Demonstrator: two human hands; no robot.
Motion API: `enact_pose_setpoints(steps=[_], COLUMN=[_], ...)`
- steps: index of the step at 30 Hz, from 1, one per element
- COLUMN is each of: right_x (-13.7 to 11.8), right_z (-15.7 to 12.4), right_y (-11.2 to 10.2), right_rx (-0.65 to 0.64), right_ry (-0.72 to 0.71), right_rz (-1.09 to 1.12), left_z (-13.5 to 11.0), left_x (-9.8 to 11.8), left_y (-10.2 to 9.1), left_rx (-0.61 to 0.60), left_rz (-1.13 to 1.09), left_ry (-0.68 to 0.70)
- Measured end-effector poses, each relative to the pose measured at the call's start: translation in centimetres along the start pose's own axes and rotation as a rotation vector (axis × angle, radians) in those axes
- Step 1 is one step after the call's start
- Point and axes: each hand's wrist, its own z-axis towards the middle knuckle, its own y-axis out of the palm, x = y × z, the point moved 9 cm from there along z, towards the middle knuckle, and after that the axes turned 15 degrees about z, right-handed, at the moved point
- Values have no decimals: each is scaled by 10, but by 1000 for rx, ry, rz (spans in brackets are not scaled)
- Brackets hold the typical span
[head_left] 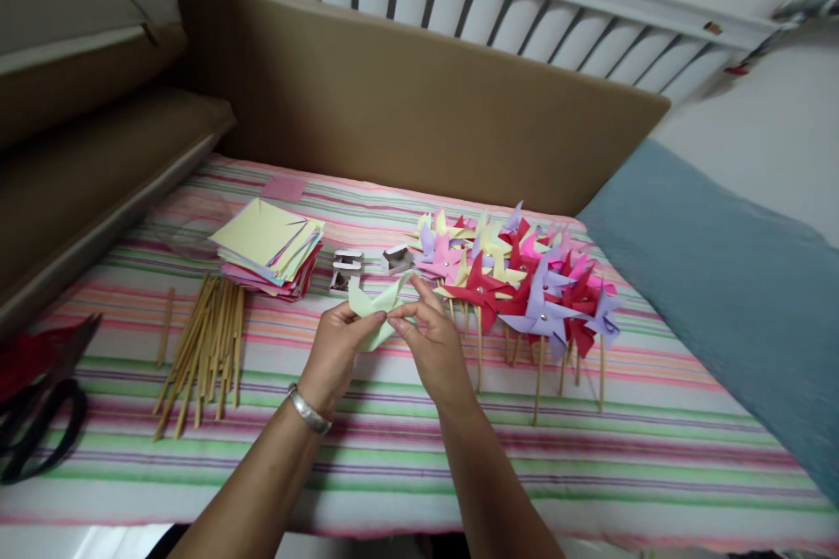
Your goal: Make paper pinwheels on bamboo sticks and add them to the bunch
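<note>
A pale green paper pinwheel (378, 301), partly folded, is held between both hands over the striped cloth. My left hand (337, 349), with a silver bracelet at the wrist, pinches it from the left, thumb on top. My right hand (433, 341) grips its right side, thumb and fingers close to the paper's middle. Whether a pin is at the centre is too small to tell. Just beyond the hands stand two small open boxes, one (346, 269) with dark contents and another (397, 258) to its right.
Finished pinwheels (544, 310) on sticks lie heaped at the right. Left of the hands are a stack of coloured paper squares (262, 236) and a bundle of wooden sticks (206, 349). Black-handled scissors (49, 410) lie far left. A brown board (419, 105) stands behind.
</note>
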Motion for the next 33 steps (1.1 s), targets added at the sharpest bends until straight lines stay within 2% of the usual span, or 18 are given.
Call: enact_pose_setpoints(steps=[6, 10, 16, 22, 28, 33], right_x=[-7, -6, -5, 6, 14, 18], right_z=[-2, -2, -2, 0, 0, -1], right_y=[0, 2, 1, -1, 3, 1], right_rx=[8, -29, -15, 17, -6, 3], right_ry=[-125, -140, -109, 13, 37, 63], right_rz=[-62, -57, -44, 31, 234, 284], left_z=[0, 1, 1, 0, 1, 0], left_x=[2, 2, 6, 8, 8, 5], left_y=[-2, -2, -1, -1, -1, 3], left_rx=[9, 9, -21, -10, 6, -46], left_rz=[16, 18, 31, 67, 113, 115], left_ry=[15, 21, 27, 20, 43, 20])
